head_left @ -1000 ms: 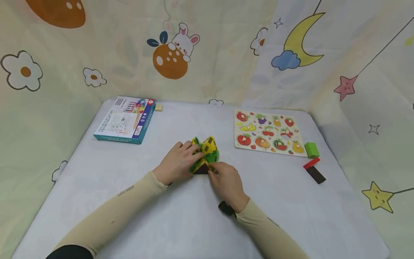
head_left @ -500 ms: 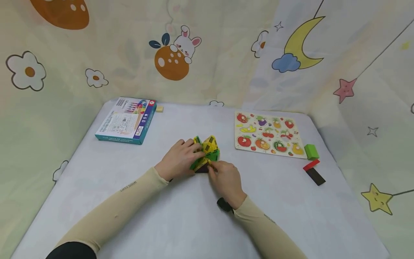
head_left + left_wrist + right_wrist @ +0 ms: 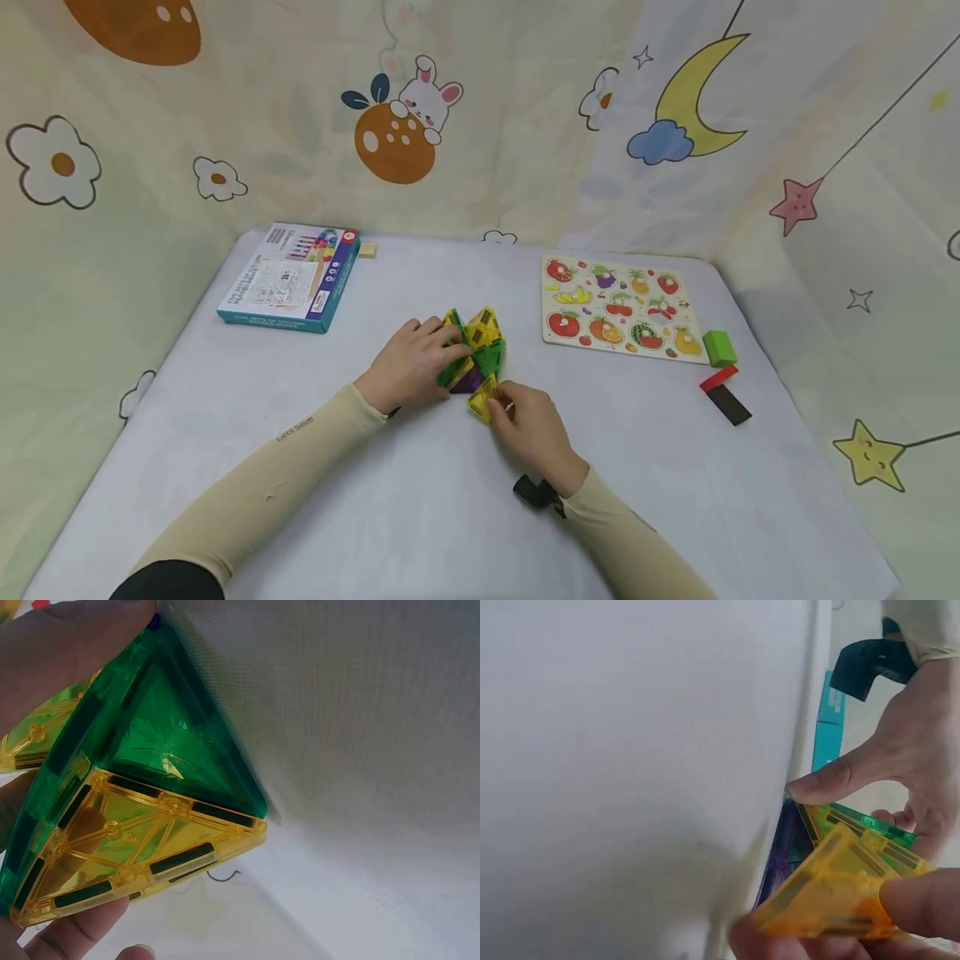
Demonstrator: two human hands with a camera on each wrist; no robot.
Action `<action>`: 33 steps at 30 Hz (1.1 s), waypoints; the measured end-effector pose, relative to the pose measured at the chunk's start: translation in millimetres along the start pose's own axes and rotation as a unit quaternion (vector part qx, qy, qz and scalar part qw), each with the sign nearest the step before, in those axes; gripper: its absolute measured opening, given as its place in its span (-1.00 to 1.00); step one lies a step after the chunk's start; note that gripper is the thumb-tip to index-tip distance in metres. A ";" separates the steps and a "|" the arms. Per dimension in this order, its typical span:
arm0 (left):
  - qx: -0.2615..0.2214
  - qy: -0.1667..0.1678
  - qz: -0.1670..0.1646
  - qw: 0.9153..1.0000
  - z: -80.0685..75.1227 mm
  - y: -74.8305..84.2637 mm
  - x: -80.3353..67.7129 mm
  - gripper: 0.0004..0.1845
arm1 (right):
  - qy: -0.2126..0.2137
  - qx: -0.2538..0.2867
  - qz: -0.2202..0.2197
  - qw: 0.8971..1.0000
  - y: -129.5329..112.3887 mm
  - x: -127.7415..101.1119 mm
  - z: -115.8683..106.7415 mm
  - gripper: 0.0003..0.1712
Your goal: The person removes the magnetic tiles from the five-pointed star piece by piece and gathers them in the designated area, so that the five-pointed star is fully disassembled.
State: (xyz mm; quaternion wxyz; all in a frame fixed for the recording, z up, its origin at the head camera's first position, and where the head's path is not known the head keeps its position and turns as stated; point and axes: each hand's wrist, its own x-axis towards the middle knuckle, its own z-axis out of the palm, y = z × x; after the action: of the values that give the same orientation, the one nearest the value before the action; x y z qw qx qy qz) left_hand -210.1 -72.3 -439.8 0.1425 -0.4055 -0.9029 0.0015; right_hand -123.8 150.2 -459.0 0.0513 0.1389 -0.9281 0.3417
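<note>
White table [image 3: 375, 517] carries my cluster of green and yellow magnetic tiles [image 3: 474, 354] at its centre. My left hand [image 3: 408, 367] curls round the cluster's left side. My right hand [image 3: 534, 429] pinches a separate yellow tile [image 3: 483, 398] just at the cluster's near edge.

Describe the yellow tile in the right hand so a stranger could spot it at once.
On the white table, find the cluster of green and yellow tiles at the centre. At its near edge, the right hand pinches one yellow triangular tile. Unlike the others, it sits pulled off from the cluster.
</note>
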 end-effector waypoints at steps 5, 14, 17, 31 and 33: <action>-0.008 -0.013 -0.007 1.000 1.7 -3.2 2.0 -0.19 | -0.099 0.056 0.036 0.993 3.4 -4.4 -1.9 -0.88; -0.025 -0.027 -0.015 0.999 2.7 -10.0 10.0 -0.20 | -0.219 0.070 0.007 0.973 -4.8 -7.6 2.7 -0.83; -0.026 -0.022 -0.016 0.999 3.2 -10.8 12.1 -0.20 | -0.239 0.072 -0.006 0.968 -8.2 -7.1 5.6 -0.81; -0.037 -0.010 -0.010 0.999 7.3 -18.2 20.7 -0.19 | -0.225 -0.069 -0.043 0.971 -15.9 2.1 19.5 -0.51; -0.043 -0.012 -0.009 0.999 7.3 -19.1 21.3 -0.19 | -0.230 -0.073 -0.043 0.970 -15.3 4.0 20.2 -0.50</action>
State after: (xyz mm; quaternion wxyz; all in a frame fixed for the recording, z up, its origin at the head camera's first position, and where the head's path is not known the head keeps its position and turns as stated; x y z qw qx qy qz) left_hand -239.4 -68.7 -439.1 0.1138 -0.4028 -0.9076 -0.0334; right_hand -123.1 125.1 -464.2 -0.1385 0.2496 -0.9305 0.2295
